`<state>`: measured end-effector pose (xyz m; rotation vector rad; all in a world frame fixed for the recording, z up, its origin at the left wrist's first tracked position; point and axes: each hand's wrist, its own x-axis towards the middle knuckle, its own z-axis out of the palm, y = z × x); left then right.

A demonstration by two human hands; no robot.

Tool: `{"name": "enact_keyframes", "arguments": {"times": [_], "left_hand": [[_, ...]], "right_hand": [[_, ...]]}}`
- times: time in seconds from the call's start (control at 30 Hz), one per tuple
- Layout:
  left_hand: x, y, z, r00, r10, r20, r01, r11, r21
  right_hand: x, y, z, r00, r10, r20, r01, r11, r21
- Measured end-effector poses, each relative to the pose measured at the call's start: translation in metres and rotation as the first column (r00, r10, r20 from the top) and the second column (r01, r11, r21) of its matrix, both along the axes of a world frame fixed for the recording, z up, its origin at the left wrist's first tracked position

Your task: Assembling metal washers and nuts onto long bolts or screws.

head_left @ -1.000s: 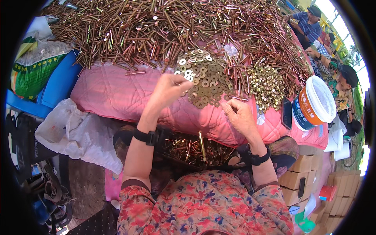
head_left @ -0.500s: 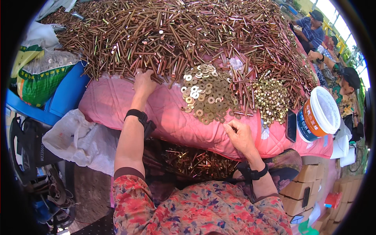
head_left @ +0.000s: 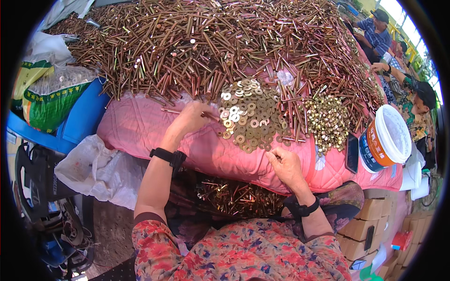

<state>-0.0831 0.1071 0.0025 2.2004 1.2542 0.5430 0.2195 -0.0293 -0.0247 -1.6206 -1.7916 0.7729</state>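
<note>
My left hand point(head_left: 192, 118) is closed round a long copper-coloured bolt point(head_left: 170, 111), which lies crosswise above the pink quilted cover point(head_left: 136, 122); one end sticks out left of the hand. To its right spreads a heap of flat brass-coloured washers point(head_left: 253, 117). Beside the near edge of that heap, my right hand point(head_left: 287, 166) rests on the cover with thumb and forefinger pinched; whatever they hold cannot be made out. Small gold-coloured nuts point(head_left: 328, 121) form another pile farther right. Behind everything lies a large mass of loose bolts point(head_left: 211, 47).
A white bucket point(head_left: 386, 136) and a dark phone point(head_left: 351, 152) stand at the right. At left are a blue container point(head_left: 82, 114) with a green bag point(head_left: 54, 100) and a white sack point(head_left: 101, 171). More bolts point(head_left: 239, 196) lie below the cover's edge. Other people point(head_left: 375, 35) sit far right.
My left hand has moved from the edge of the bolt pile to the right and nearer to me, bringing a bolt. The right hand keeps its place and pinched pose.
</note>
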Motion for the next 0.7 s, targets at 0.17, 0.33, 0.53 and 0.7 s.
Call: {"name": "enact_keyframes", "arguments": {"times": [0.17, 0.33, 0.53, 0.7], "left_hand": [[0.019, 0.034, 0.018, 0.928, 0.368, 0.065, -0.372, 0.927, 0.058], [0.05, 0.057, 0.001, 0.772, 0.59, -0.238, -0.496, 0.792, 0.356], [0.055, 0.065, -0.002, 0.765, 0.57, -0.299, -0.486, 0.816, 0.313], [0.049, 0.06, -0.005, 0.815, 0.496, -0.299, -0.445, 0.867, 0.225]], "right_hand": [[-0.004, -0.001, -0.004, 0.999, -0.033, -0.013, 0.033, 0.999, 0.011], [-0.008, -0.001, -0.003, 0.998, -0.054, 0.033, 0.053, 0.998, 0.014], [-0.009, -0.003, -0.012, 0.997, -0.072, 0.032, 0.068, 0.992, 0.11], [-0.009, -0.004, -0.011, 0.996, -0.068, 0.057, 0.056, 0.98, 0.193]]}}
